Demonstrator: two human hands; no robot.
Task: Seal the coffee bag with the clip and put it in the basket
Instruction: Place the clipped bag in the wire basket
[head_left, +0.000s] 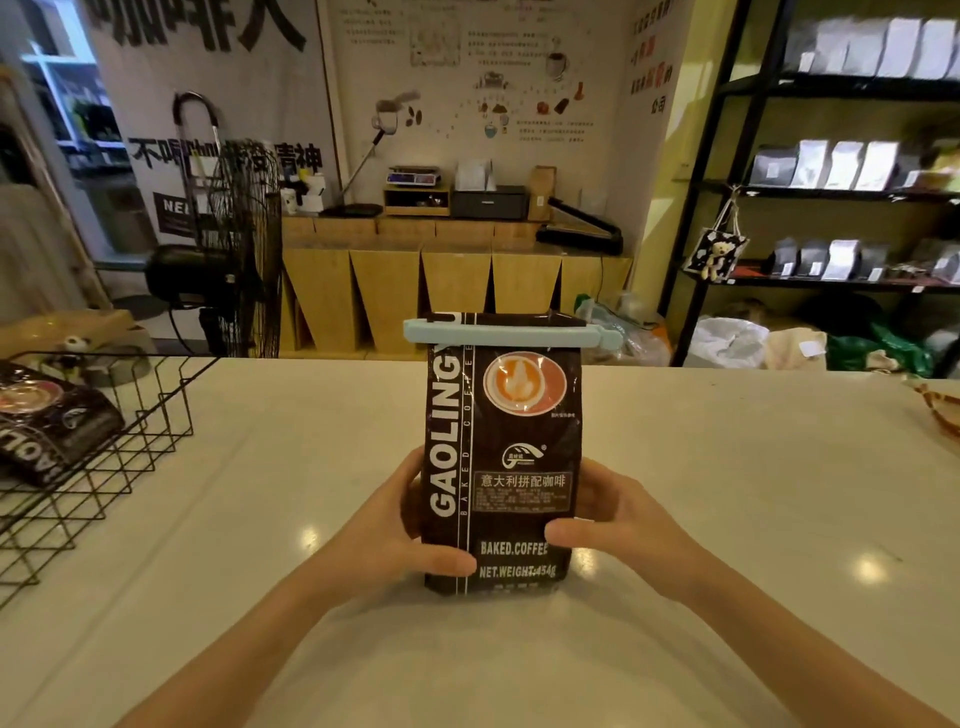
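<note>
Head view: both hands (410, 525) grip clipped coffee bag (501, 467) upright.

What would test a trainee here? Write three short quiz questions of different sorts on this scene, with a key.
1. True or false: the pale blue plastic clip is already clamped across the folded top of the dark brown foil coffee bag.
2. Multiple choice: where is the black wire basket? A) on the person's left, B) on their right, C) behind the bag.
3. Short answer: what already lies in the basket?

Key:
1. True. The bag stands upright on the white countertop, held low down between the left hand and the right hand.
2. A.
3. A second dark coffee bag, lying flat.
</note>
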